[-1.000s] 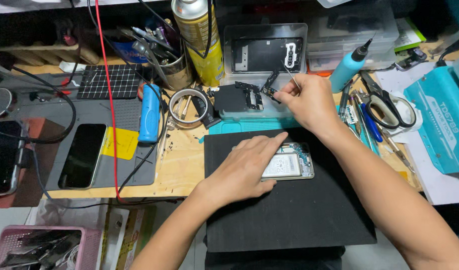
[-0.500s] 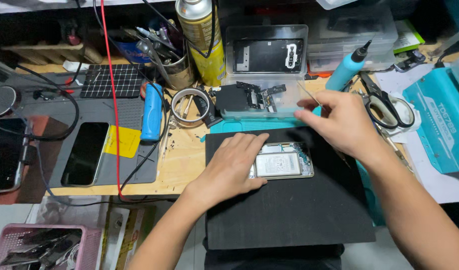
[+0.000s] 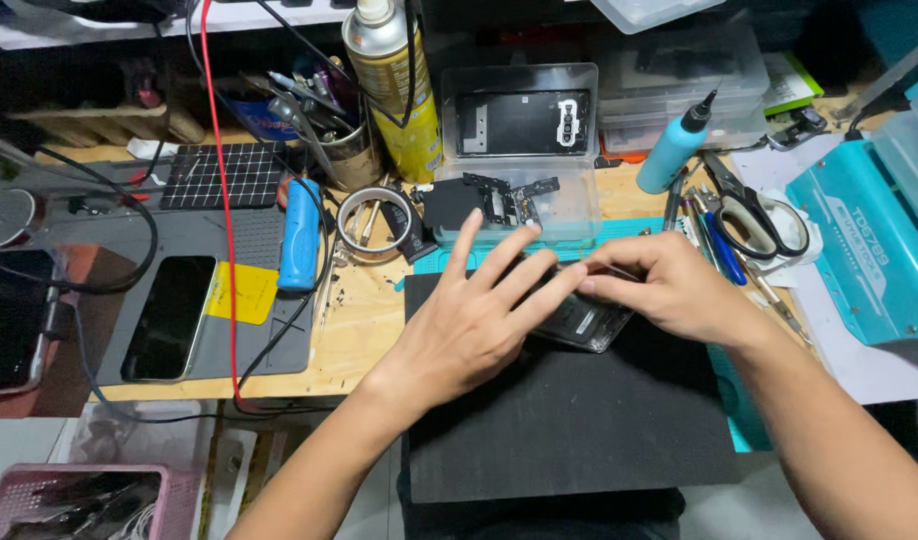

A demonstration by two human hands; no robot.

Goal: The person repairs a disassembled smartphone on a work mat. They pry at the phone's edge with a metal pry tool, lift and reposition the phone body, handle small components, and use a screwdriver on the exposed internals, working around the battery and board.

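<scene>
change vs earlier: I see the opened phone (image 3: 579, 322) now lifted and tilted off the black mat (image 3: 569, 420); half a second ago it lay flat under the left palm. Right hand has come in from the far side to meet it.
left hand (image 3: 474, 325): fingers spread apart and straight, fingertips lying on the phone's top edge, no clamp.
right hand (image 3: 659, 290): fingers curled together, pinching the phone's far-right edge; thumb contact I cannot tell.
phone place: centre of scene, between both hands, above the far part of the mat, just near of the parts tray.
near-left: pink basket (image 3: 74, 500) at the corner.
mid-left: grey work pad (image 3: 219, 330) with a dark phone (image 3: 169, 318) and a yellow square sticker (image 3: 241, 292); blue cylinder tool (image 3: 301, 235) at its right edge.
right: teal box (image 3: 859, 250) with white lettering; scissors (image 3: 744, 210) left of it.
far: clear parts tray (image 3: 519, 150) holding a black back cover; yellow spray can (image 3: 394, 85) left of it; light-blue squeeze bottle (image 3: 679, 145) with black nozzle to the right.
</scene>
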